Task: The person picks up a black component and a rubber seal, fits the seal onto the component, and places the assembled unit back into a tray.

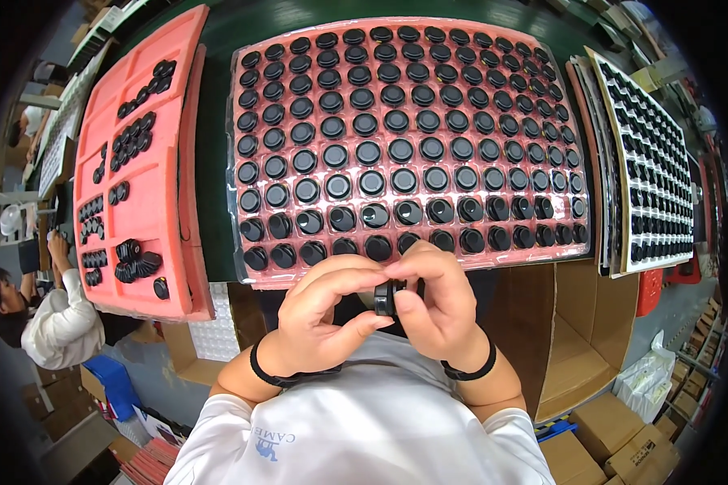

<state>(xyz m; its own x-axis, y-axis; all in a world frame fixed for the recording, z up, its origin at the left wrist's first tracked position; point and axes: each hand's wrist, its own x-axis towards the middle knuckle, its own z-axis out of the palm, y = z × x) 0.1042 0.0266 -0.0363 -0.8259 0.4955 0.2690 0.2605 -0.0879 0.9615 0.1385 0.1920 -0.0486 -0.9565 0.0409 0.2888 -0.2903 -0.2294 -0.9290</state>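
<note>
Both of my hands meet close to my chest, just below the near edge of a clear blister tray (243,145) filled with rows of small round black parts. My left hand (328,311) and my right hand (437,303) pinch one small black round part (384,297) between their fingertips. Each wrist wears a black band. The tray rests on a pink foam sheet (493,260) on a dark green table (214,121).
A pink foam tray (150,202) with groups of loose black parts lies at the left. Stacked trays (647,145) of the same black parts stand at the right. An open cardboard box (578,339) sits below right. A person in white (52,319) works at far left.
</note>
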